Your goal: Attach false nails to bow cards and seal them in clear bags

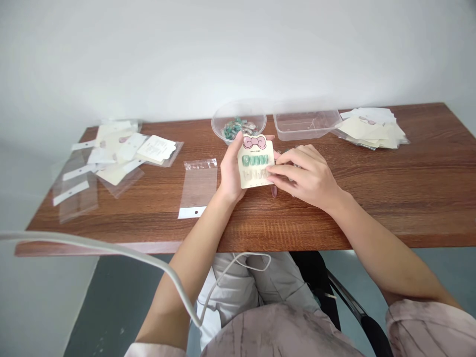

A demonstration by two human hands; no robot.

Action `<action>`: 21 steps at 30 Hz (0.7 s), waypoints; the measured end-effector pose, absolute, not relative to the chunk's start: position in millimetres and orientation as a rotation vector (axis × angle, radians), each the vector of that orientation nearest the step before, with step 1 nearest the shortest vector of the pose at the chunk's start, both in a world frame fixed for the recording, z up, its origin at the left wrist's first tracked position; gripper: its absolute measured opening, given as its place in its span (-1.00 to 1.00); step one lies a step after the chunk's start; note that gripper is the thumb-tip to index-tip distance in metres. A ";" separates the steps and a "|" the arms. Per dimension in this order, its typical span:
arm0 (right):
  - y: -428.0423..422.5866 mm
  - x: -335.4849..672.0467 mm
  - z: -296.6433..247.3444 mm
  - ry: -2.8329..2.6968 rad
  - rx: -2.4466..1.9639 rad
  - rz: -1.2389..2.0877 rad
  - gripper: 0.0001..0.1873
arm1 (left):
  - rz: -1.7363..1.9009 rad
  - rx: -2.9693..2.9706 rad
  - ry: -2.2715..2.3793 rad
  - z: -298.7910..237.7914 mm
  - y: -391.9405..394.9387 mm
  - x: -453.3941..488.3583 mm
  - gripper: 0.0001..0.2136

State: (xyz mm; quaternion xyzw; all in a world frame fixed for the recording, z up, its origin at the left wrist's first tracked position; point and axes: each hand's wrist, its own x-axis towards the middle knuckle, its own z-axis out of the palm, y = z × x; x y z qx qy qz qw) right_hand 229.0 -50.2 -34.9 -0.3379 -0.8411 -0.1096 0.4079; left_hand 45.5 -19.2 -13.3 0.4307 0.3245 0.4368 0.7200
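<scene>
Beyond card (256,167) in left hand (231,169): round bowl (216,124), rectangular tray (303,134).

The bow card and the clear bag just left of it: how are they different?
The bow card is cream with a pink bow; the clear bag is see-through with a white strip. The left hand holds the bow card; the clear bag lies on the table.

Dressed in muted tones.
Clad in greyish-pink top (282,332), darkly streaked, with short sleeves (424,325); in light grey trousers (236,282).
</scene>
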 end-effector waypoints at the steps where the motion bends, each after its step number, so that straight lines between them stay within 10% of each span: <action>1: -50.2 228.4 -34.8 -2.118 -0.847 -0.266 -0.94 | 0.959 0.950 0.715 -12.5 -19.5 45.6 -0.33; 21: -51.3 232.5 -30.3 -1.988 -0.776 -0.181 -0.84 | 1.013 0.976 0.736 -12.6 -19.2 40.8 -0.20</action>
